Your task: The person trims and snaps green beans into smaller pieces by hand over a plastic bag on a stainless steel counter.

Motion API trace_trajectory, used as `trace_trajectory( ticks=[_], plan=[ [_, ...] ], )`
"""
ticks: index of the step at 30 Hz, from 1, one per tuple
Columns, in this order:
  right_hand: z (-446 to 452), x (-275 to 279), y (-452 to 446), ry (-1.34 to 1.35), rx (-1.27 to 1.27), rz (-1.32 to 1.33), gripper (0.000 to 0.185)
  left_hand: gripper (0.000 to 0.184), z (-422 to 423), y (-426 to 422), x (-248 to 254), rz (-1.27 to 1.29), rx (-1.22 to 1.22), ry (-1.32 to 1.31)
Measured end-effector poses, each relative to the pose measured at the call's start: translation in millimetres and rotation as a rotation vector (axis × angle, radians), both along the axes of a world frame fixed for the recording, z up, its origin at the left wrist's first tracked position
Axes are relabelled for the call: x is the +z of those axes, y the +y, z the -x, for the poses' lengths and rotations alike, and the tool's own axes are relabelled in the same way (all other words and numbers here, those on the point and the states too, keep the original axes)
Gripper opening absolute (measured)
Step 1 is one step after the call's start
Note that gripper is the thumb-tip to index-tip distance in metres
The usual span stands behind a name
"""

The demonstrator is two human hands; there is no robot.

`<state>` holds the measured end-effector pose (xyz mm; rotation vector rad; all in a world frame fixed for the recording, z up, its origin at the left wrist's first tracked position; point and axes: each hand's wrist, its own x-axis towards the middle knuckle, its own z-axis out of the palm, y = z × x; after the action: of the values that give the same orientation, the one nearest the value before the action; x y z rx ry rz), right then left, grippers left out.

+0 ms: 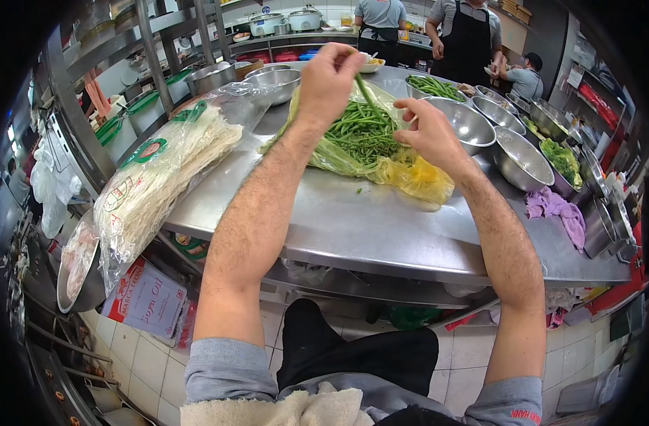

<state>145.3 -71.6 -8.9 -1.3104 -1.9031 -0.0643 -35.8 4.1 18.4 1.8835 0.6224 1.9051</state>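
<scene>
My left hand point(329, 84) is raised above the pile, its fingers pinched on the end of a long green bean point(368, 98) that hangs down and to the right. Below it, a heap of green beans point(363, 135) lies in an opened yellow-green plastic bag point(409, 179) on the steel table. At the right side of the heap is my right hand point(432, 136), fingers curled but apart, with a gap between thumb and forefinger and nothing seen in it.
A plastic-wrapped bundle of white noodles point(171, 160) overhangs the table's left edge. Steel bowls point(522, 157) line the right side, one bowl holding cut beans point(434, 87). A purple cloth point(560, 213) lies at the right. Several people point(466, 35) stand or sit beyond the table.
</scene>
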Motion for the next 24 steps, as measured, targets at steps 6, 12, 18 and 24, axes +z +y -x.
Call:
trace_trajectory(
  ticks=[6,12,18,24],
  plan=[
    [-1,3,8,0.224,0.244,0.479,0.03,0.017,-6,-14,3,-0.103,0.01,0.088],
    [-2,18,1,0.478,0.28,0.432,0.024,0.015,-1,-8,3,-0.119,0.121,0.068],
    [-9,11,4,-0.054,-0.1,0.084,0.023,0.021,-1,-1,-9,-0.574,0.5,0.635],
    [-11,8,5,-0.105,-0.037,-0.003,0.021,0.023,-21,-11,-27,-0.502,0.368,0.938]
  ],
)
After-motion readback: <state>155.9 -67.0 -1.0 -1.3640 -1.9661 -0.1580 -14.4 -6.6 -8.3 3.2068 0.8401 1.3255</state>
